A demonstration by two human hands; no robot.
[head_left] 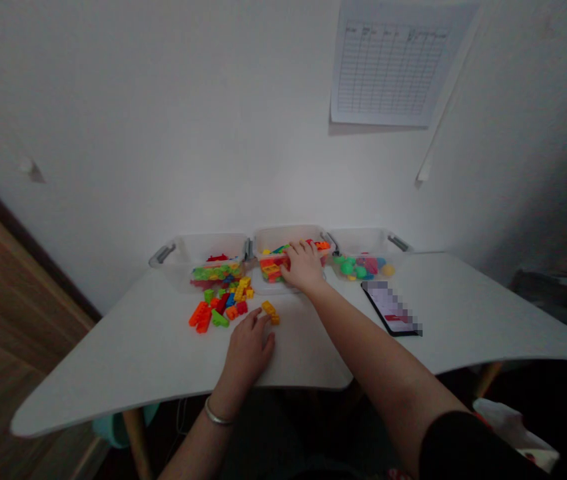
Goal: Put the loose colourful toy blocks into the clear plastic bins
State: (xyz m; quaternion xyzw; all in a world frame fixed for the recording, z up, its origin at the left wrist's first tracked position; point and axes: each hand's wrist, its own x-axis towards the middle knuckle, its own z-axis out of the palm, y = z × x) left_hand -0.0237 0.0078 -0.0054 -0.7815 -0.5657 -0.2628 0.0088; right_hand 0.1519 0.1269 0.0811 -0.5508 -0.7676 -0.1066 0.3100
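Note:
My right hand (304, 265) reaches over the front rim of the middle clear box (288, 235), which holds colourful blocks; its fingers are spread among them, and the tips are partly hidden. On the white table (308, 347), my left hand (252, 340) rests with fingers apart, close beside a small yellow block piece (270, 312). Left of that hand lies a loose pile of blocks: orange ones (200, 316), a green one (220, 319), a red one (222, 303) and yellow ones (243, 289).
The left clear box (210, 245) holds blocks, and the right one (363, 240) holds coloured balls. A phone (390, 308) lies at the right. Behind the table stands a wall with a printed sheet (393, 70). The table's front edge is close to my forearms.

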